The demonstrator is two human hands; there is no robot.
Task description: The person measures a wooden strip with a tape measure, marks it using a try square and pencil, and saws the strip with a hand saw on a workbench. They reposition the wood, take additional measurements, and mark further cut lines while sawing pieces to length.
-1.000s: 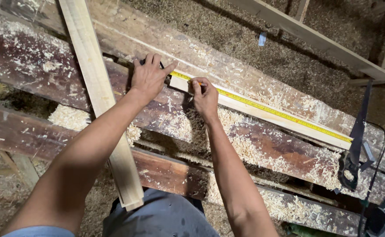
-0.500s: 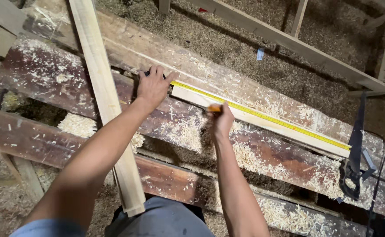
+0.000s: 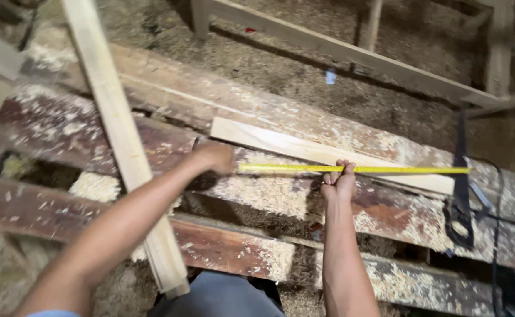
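View from the head camera onto a workbench of dark, worn planks (image 3: pixel 64 135) strewn with sawdust. A yellow measuring tape (image 3: pixel 386 169) runs level across the bench, stretched between the two hands and on to the right, where its far end reaches a black tool (image 3: pixel 460 199) standing at the bench edge. The left hand (image 3: pixel 213 158), blurred, is closed as a fist at the tape's left end; whether it grips a tape case cannot be told. The right hand (image 3: pixel 340 183) pinches the tape near its middle, fingers curled tight around the blade. Just behind the tape lies a pale wooden strip (image 3: pixel 281 144), set at a slant on the planks, its right part passing under the tape. A longer pale batten (image 3: pixel 116 135) crosses the bench from the top left towards the person, passing beneath the left forearm. Behind the bench, a light timber frame (image 3: pixel 351 53) stands over a sawdust-covered floor.
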